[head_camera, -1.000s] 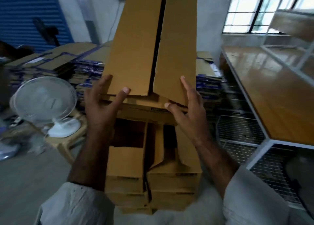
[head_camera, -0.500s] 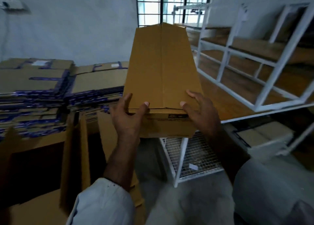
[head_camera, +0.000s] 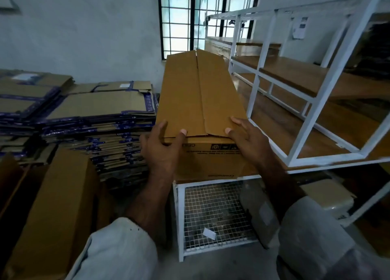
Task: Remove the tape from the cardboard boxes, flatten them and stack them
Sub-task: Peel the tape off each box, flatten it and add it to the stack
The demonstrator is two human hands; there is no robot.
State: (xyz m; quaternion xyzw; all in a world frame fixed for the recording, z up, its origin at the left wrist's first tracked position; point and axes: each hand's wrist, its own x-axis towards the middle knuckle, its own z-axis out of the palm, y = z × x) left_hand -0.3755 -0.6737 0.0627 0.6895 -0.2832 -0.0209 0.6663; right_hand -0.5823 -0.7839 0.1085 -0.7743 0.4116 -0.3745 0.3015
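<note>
Thumbs over the closed flaps, fingers curled round the near end, the left hand (head_camera: 161,150) and right hand (head_camera: 249,141) hold a box (head_camera: 198,102) aloft beside flat stacks (head_camera: 99,119); flattening presumably follows.

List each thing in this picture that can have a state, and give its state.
Cardboard box: held up, not flattened, top flaps folded shut, no tape visible on the seam.
Left hand: grips the box's near left corner.
Right hand: grips the box's near right corner.
Stack of flattened boxes: flat, piled, blue tape on the edges.
Barred window: whether open, cannot tell.
</note>
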